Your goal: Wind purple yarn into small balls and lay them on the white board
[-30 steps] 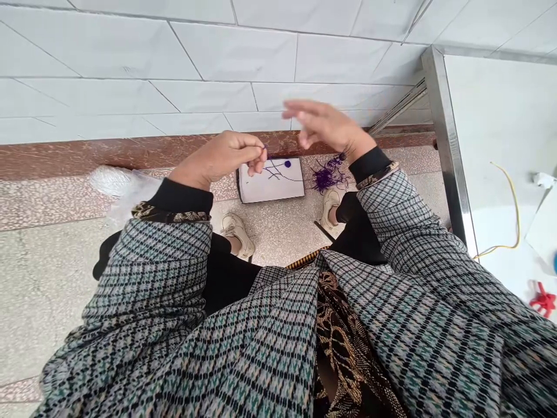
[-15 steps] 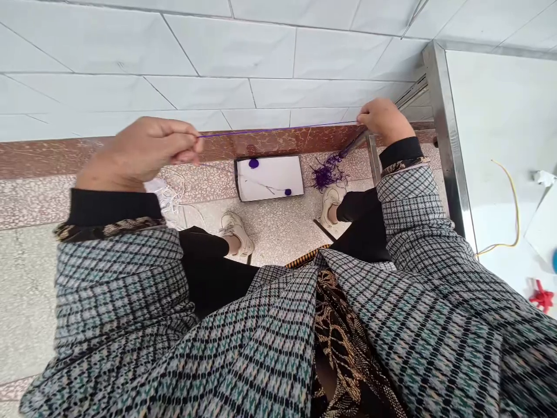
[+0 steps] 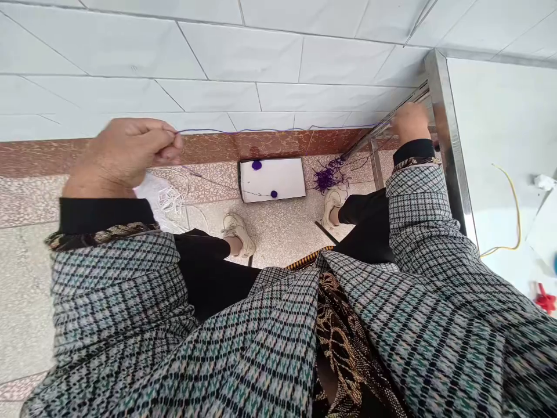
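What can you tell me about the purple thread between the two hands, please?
The purple thread is very thin and looks like yarn. It runs roughly level, slightly wavy rather than taut, from the pinched fingertips of the left hand towards the right hand. That hand is blurred, so its grip on the thread cannot be confirmed.

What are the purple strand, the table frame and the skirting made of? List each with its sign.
Purple strand: probably textile yarn or thread; it is thin and hangs in soft waves.
Table frame: metal, perhaps stainless steel; grey with a bright sheen.
Skirting: smooth stone or stone-look tile; reddish-brown with pale veins.
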`<action>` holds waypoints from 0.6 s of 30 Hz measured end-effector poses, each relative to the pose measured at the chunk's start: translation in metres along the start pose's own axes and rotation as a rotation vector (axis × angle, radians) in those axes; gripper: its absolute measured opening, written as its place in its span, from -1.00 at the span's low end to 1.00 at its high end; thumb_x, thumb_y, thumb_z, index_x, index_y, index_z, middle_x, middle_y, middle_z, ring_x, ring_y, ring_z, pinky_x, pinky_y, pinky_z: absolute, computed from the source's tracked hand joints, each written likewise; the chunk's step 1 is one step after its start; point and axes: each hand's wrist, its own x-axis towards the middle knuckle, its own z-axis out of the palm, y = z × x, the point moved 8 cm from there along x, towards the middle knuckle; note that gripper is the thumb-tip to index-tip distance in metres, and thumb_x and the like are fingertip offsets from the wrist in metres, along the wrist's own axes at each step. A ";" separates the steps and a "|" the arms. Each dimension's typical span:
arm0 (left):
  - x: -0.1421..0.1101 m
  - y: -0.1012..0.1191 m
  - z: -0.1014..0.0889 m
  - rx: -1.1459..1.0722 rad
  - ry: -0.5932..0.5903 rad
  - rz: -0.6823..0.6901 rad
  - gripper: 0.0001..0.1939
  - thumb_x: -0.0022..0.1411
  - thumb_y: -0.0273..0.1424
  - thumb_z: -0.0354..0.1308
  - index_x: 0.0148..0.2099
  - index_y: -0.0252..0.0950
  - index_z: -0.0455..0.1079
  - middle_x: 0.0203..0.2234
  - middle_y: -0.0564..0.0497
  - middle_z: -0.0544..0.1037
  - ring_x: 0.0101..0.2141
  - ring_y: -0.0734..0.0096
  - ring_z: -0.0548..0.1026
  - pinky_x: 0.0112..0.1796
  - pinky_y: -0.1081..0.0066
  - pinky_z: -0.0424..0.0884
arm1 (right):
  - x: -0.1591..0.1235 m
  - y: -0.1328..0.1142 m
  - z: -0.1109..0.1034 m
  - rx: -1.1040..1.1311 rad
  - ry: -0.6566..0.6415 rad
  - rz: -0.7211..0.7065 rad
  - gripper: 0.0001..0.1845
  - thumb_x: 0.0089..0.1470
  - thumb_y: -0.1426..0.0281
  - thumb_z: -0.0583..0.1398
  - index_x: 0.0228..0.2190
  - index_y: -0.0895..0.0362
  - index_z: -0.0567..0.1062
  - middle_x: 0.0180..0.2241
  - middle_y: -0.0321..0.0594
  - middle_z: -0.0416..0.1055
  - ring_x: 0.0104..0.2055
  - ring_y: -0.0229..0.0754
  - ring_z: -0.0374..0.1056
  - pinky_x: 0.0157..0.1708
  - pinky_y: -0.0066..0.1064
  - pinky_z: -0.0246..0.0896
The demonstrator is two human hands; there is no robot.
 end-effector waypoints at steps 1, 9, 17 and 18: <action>0.002 0.004 0.016 0.030 -0.107 0.053 -0.81 0.35 -0.59 0.13 -0.34 -0.28 0.43 -0.53 0.12 0.42 -0.44 0.52 0.29 -0.28 0.41 0.25 | 0.004 -0.007 0.008 0.003 -0.007 0.004 -0.80 0.45 0.16 0.54 -0.15 0.03 0.83 -0.50 -0.25 0.55 -0.26 -0.04 0.64 -0.08 -0.27 0.58; 0.010 0.038 0.135 0.044 -0.516 0.285 -0.78 0.47 -0.49 0.16 -0.28 -0.28 0.54 -0.45 -0.02 0.59 -0.44 0.42 0.45 -0.21 0.29 0.43 | 0.048 -0.033 0.080 0.238 -0.141 0.020 -0.74 0.66 0.42 0.31 0.23 0.16 0.73 -0.46 -0.36 0.54 -0.43 -0.27 0.48 -0.19 -0.45 0.50; 0.011 0.044 0.133 0.058 -0.521 0.296 -0.83 0.46 -0.43 0.20 -0.24 -0.27 0.55 -0.56 0.06 0.46 -0.46 0.44 0.40 -0.18 0.32 0.48 | 0.036 -0.069 0.114 0.270 -0.296 -0.078 -0.75 0.58 0.56 0.36 -0.25 0.19 0.71 -0.21 -0.24 0.68 -0.40 -0.37 0.38 -0.36 -0.61 0.38; 0.011 0.044 0.123 0.072 -0.491 0.278 -0.80 0.48 -0.47 0.15 -0.26 -0.27 0.51 -0.57 0.08 0.42 -0.48 0.47 0.35 -0.18 0.33 0.46 | 0.038 -0.058 0.095 0.221 -0.189 -0.005 -0.72 0.58 0.59 0.34 -0.26 0.19 0.73 -0.23 -0.23 0.65 -0.42 -0.37 0.35 -0.38 -0.60 0.37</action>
